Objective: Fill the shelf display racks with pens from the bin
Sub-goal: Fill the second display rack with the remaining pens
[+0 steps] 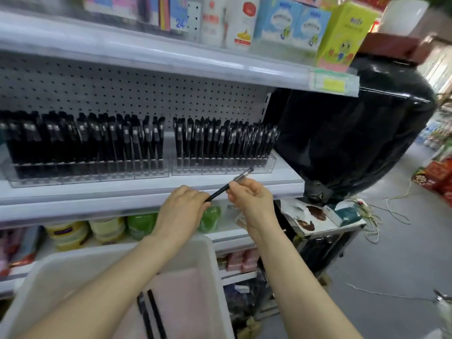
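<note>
Holding one black pen [219, 192] between both hands, the person stood at the middle shelf [97, 192]. The pen slanted up toward the right-hand rack [244, 170], its clear end just in front of that rack's front wall and not yet in any slot. The left hand [182, 204] had its fingers curled over the lower end. The right hand [249, 195] pinched the barrel near its middle between thumb and fingertips.

The main risk looked to be crowding. The right-hand rack and the left-hand rack [85, 170] both appeared packed with upright pens, and whether a free slot remained could not be told. Forcing the pen into a full row could tilt its neighbours or knock some out. Both racks were clear plastic and probably light, so a firm push might slide one back on the shelf.

The change of grip was a second risk. If the left hand let go before the right hand's pinch was secure, the pen could drop. The white bin [210, 253], holding two more pens [149, 311], sat lower and to the left, so a dropped pen might miss it and land among the goods below
</note>
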Demonstrator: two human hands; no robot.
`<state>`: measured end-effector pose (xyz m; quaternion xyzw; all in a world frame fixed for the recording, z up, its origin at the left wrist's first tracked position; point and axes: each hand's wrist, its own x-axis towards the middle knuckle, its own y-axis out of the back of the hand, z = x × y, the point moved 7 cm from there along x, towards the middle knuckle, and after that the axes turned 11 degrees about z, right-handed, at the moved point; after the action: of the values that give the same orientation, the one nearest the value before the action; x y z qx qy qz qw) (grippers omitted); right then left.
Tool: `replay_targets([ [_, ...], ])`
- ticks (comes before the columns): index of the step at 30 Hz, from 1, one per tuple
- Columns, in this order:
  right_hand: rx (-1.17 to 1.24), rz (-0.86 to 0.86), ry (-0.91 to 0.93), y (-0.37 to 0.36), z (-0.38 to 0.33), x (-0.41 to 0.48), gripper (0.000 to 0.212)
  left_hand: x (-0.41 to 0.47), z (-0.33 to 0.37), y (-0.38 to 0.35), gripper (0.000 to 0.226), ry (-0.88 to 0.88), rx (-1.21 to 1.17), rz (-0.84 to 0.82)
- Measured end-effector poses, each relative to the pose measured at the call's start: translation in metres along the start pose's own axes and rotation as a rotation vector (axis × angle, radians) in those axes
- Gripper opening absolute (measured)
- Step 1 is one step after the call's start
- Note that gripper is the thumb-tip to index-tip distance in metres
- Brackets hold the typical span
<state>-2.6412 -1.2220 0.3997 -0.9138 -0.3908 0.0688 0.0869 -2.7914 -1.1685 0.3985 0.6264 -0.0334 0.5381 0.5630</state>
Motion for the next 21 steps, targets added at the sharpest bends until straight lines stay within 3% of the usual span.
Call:
replay_targets([
  [5,-0.063,0.094,0.104,0.027,-0.019,0.046,0.008,0.038,0.017,-0.026,0.029,-0.024,0.007,-0.027],
  [11,-0.422,0.32,0.527,0.058,-0.096,0.106,0.012,0.084,-0.001,-0.04,0.044,0.005,0.199,0.026],
  [15,-0.573,0.313,0.688,0.045,-0.117,0.132,0.012,0.089,-0.01,-0.05,0.042,0.039,0.264,-0.002],
  [21,-0.818,0.182,0.655,0.022,-0.092,0.161,0.023,0.086,-0.011,-0.055,0.04,0.029,0.271,0.041],
])
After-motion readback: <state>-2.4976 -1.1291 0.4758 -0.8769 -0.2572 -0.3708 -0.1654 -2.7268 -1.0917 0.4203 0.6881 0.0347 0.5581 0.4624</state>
